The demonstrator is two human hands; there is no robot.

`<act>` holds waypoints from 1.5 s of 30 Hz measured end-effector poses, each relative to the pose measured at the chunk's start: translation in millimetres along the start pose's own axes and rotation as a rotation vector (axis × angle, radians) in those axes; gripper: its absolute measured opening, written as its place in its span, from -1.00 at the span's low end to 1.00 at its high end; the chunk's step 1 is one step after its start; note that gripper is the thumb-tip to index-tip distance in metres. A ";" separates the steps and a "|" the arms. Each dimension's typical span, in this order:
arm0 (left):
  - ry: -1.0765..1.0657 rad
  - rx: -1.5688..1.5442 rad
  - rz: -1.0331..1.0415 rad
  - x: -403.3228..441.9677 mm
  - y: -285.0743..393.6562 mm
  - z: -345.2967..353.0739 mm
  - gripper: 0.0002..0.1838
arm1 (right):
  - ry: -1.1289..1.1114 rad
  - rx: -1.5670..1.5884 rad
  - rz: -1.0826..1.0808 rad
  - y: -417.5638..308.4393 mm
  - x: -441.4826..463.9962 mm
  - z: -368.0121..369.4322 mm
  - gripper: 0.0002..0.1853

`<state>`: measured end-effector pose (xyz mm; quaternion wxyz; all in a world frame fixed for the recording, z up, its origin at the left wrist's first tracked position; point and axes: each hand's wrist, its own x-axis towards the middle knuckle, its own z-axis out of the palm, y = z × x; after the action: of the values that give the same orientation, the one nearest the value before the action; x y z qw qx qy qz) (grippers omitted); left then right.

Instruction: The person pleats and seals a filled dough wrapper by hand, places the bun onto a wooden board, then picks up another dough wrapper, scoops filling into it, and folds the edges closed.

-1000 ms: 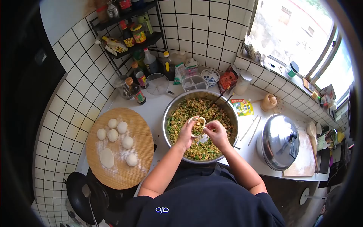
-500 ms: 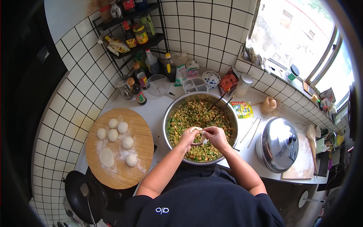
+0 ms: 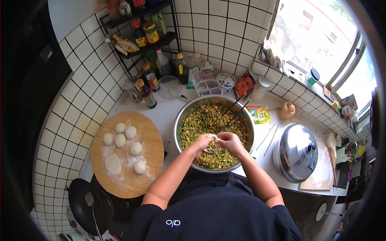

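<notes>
Over a large steel bowl [image 3: 177,127] of chopped green and brown filling [image 3: 209,116], my two hands hold one dough wrapper [image 3: 212,149] between them. My left hand [image 3: 202,144] curls round its left side. On the right edge, the fingers of my right hand [image 3: 229,143] pinch the rim. Some filling seems to sit inside the wrapper, partly hidden by my fingers. To the left, a round wooden board [image 3: 116,186] dusted with flour carries several dough balls [image 3: 136,148] and one flattened dough disc [image 3: 113,164].
Sauce bottles [image 3: 145,93] and a strainer [image 3: 169,87] stand behind the bowl. A lidded steel pot [image 3: 295,154] is at right, with chopsticks [image 3: 271,139] between it and the bowl. A wok [image 3: 86,205] sits at lower left.
My right hand's fingers have shifted slightly along the wrapper's edge, and the wrapper has turned a little. The view has moved slightly; the dough on the board is unchanged.
</notes>
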<state>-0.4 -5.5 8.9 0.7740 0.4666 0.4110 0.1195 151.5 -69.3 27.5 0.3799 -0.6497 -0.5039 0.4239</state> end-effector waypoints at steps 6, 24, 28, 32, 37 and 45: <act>0.057 -0.014 -0.164 -3.2 1.1 2.3 -0.72 | -0.086 -0.020 0.042 7.3 0.9 0.4 -0.80; 0.098 -0.227 0.153 -19.9 11.0 5.8 -0.71 | -0.165 0.625 0.240 -12.3 -3.1 -11.4 -0.78; 0.171 -0.214 0.090 -20.0 10.2 2.6 -0.69 | -0.264 0.838 0.314 -26.6 -10.4 -16.0 -0.66; -0.122 -0.530 -0.013 -16.9 7.6 -12.3 -0.62 | -0.200 0.397 0.071 0.5 -3.9 -7.0 -0.67; 0.033 -0.257 -0.002 -15.3 6.3 -2.8 -0.71 | -0.075 0.090 -0.055 -9.6 -9.7 -3.2 -0.81; 0.010 -0.154 -0.039 -0.3 -1.2 -8.1 -0.73 | 0.057 -0.131 -0.222 -5.3 -14.2 4.0 -0.79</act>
<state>-6.9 -1.2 6.2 0.8078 0.3969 0.4133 0.1379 144.1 -81.8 33.4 0.3954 -0.6249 -0.5885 0.3268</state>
